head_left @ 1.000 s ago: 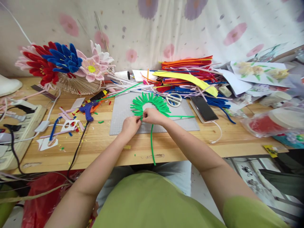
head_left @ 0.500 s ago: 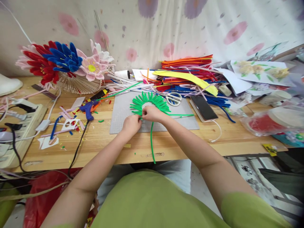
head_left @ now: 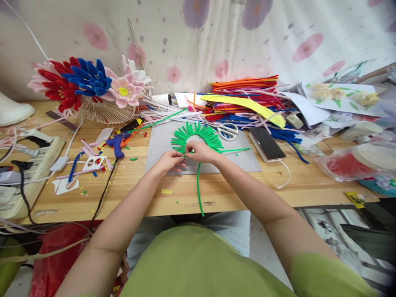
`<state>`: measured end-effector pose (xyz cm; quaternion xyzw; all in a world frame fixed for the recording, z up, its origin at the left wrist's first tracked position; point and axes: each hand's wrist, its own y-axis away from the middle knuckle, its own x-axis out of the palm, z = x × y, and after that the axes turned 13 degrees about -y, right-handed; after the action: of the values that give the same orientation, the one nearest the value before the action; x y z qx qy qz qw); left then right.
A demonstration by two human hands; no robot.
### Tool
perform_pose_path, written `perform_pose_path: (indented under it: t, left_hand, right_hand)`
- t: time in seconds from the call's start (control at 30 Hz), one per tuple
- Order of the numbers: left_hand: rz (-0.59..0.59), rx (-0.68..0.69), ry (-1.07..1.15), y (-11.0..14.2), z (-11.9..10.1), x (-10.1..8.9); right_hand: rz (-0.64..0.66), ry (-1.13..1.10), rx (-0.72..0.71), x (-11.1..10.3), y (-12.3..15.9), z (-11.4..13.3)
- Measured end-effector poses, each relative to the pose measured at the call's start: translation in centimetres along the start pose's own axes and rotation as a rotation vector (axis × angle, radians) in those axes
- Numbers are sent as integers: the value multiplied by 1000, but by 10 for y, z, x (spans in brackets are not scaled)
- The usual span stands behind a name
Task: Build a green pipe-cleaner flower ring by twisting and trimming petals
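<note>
A ring of green pipe cleaner loops rests on a grey cutting mat, its loops fanning outward. At its near side, my left hand pinches the green pipe cleaner between thumb and forefinger, with the other fingers loosely extended. My right hand closes on the same work close beside it and hides part of the ring. One green pipe cleaner end hangs toward the table's front edge; another stretches right across the mat. White-handled scissors lie just right of the ring.
A blue glue gun lies left among scraps, near a power strip. Bundled pipe cleaners are heaped behind the mat. To the right sits a phone. Fuzzy flowers stand at the back left.
My left hand's lower fingers have loosened and spread, while its thumb and forefinger stay together. My right hand stays at the ring. The whole view has shifted slightly.
</note>
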<state>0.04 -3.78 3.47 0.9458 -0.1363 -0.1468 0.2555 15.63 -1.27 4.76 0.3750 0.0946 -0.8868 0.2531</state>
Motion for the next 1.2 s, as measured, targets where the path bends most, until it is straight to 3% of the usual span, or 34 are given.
perform_pose_path:
  t: [0.17, 0.4, 0.67, 1.03, 1.2]
  left_hand:
    - [-38, 44, 45, -3, 4, -3]
    - [-59, 10, 32, -2, 5, -12]
    - [-115, 84, -18, 3, 4, -10]
    - [-173, 39, 97, -2, 6, 0]
    - [-184, 89, -28, -6, 6, 5]
  right_hand:
    - [1, -32, -217, 7, 10, -4]
    - [-94, 66, -206, 20, 11, -6]
    - [-116, 29, -268, 22, 9, -9]
    - [-172, 57, -149, 22, 11, -7]
    - [-231, -62, -76, 20, 7, -12]
